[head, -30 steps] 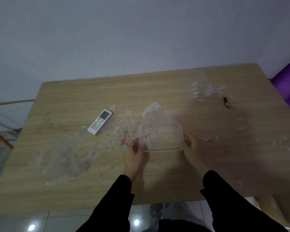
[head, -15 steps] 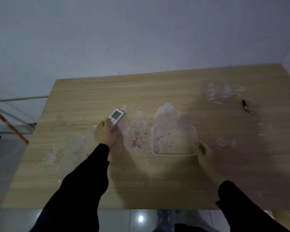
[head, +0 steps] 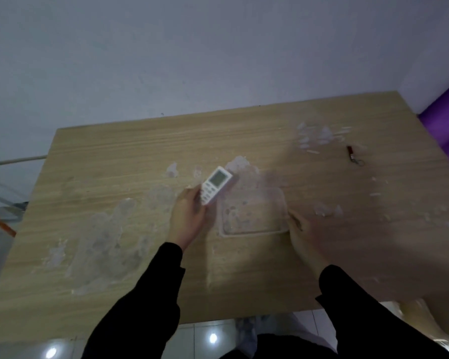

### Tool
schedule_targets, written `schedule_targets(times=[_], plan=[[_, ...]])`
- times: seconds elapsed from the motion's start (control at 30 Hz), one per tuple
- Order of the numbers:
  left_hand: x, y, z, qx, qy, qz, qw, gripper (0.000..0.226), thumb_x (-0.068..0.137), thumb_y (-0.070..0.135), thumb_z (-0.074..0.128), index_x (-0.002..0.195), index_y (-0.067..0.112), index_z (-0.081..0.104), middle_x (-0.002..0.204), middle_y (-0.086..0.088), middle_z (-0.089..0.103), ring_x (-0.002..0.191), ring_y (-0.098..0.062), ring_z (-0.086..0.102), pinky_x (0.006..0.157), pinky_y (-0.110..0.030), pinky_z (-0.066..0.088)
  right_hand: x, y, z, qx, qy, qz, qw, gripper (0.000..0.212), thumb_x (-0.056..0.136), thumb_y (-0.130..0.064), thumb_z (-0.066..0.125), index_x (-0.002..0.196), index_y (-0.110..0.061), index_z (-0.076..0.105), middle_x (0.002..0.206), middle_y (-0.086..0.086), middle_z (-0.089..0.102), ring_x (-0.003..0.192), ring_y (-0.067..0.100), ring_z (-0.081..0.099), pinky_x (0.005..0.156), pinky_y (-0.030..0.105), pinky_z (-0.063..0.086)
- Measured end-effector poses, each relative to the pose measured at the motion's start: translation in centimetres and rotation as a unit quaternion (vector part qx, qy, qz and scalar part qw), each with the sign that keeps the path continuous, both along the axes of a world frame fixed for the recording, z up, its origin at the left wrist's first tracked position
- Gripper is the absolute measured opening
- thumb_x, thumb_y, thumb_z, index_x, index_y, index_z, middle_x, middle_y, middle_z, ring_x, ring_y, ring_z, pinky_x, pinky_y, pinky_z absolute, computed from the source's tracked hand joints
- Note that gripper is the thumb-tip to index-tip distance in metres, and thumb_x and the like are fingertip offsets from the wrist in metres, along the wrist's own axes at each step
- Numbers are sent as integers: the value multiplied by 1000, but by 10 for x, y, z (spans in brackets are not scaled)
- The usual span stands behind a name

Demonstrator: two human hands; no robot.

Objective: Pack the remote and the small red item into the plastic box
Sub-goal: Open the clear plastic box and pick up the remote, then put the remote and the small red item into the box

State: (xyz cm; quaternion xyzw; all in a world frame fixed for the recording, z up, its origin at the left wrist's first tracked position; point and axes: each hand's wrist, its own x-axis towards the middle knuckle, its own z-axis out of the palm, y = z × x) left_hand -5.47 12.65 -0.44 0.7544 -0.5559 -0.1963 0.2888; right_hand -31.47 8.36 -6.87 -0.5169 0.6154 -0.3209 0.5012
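Note:
My left hand [head: 188, 216] grips the lower end of a white remote [head: 216, 184] with a small screen, held up just left of the clear plastic box [head: 283, 203]. The box sits open-topped in the middle of the wooden table [head: 140, 151]. My right hand [head: 305, 235] rests against the box's right front corner, fingers touching its rim. The small red item [head: 350, 151], with a metal ring on its end, lies far off at the back right of the table, out of both hands' reach.
The table top is marked with pale worn patches. A white wall rises behind the table. Something purple [head: 446, 120] stands beyond the right edge. The tiled floor shows below the near edge.
My left hand has lifted the remote from the table's left part and carried it right, up to the box's left side. The right hand stays at the box.

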Motion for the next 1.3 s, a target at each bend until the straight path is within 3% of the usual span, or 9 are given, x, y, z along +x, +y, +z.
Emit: schedule_targets(times=[0.13, 0.4, 0.63, 0.83, 1.0, 1.07, 1.1, 1.2, 1.3], plan=[[-41, 1, -7, 51, -24, -137, 989, 44, 83, 12, 58, 127, 12, 51, 113, -12, 59, 101, -28, 54, 78, -30, 41, 0, 1, 3, -9, 8, -7, 1000, 27, 93, -7, 49, 118, 0, 58, 114, 9, 61, 104, 14, 52, 78, 14, 40], [-61, -7, -29, 109, -73, -234, 963, 52, 79, 5, 57, 129, 11, 48, 118, -13, 56, 110, -29, 48, 93, -34, 40, 0, 2, 2, 6, 9, -9, 1000, 31, 95, -12, 48, 123, -1, 54, 125, 17, 60, 110, 16, 52, 92, 26, 37], [-68, -1, -36, 92, -2, -199, 976, 41, 81, 7, 54, 121, 12, 53, 114, -11, 57, 108, -26, 49, 88, -27, 36, 2, 4, 2, 11, 8, -13, 1000, 30, 94, -12, 48, 121, 0, 56, 122, 16, 61, 107, 15, 52, 91, 26, 38], [-91, 11, -47, 3, -24, -116, 993, 29, 91, 31, 45, 114, 17, 56, 108, -7, 62, 102, -25, 54, 88, -37, 45, -1, 1, 1, 11, -19, 1, 1000, 25, 92, -9, 51, 116, -4, 60, 105, 3, 61, 101, 14, 56, 71, 3, 41], [-124, -17, -32, -32, -37, -74, 996, 38, 87, 31, 43, 118, 13, 54, 121, -12, 59, 114, -28, 51, 98, -37, 40, -31, -30, 15, -8, 15, 0, 1000, 21, 91, -10, 54, 109, -8, 63, 101, 0, 62, 97, 15, 58, 88, 7, 43], [-139, -37, -29, -38, -46, -78, 995, 40, 86, 29, 47, 123, 14, 50, 126, -12, 56, 116, -29, 48, 100, -38, 38, -57, -59, 17, -11, 37, -26, 999, 22, 90, -9, 54, 111, -5, 61, 100, 2, 61, 93, 18, 59, 72, 1, 42], [-144, -45, -29, -34, -56, -76, 995, 42, 86, 28, 48, 126, 16, 48, 128, -12, 54, 118, -29, 46, 101, -39, 36, -70, -74, 18, -17, 58, -36, 998, 23, 89, -10, 55, 111, -6, 60, 101, 4, 61, 93, 20, 60, 69, 7, 45], [-158, -59, -39, 25, -109, -53, 992, 50, 88, 33, 47, 135, 16, 39, 139, -14, 47, 130, -33, 37, 109, -50, 27, -104, -121, 12, -45, 120, -60, 990, 33, 76, -8, 55, 108, -14, 58, 112, 14, 62, 104, 32, 58, 93, 42, 48], [-169, -64, -49, 71, -125, -37, 989, 53, 89, 40, 35, 137, 17, 35, 146, -14, 41, 137, -33, 30, 114, -55, 18, -131, -165, 14, -57, 222, -48, 972, 36, 75, -2, 60, 110, -5, 56, 116, 23, 56, 108, 38, 52, 97, 47, 43]])
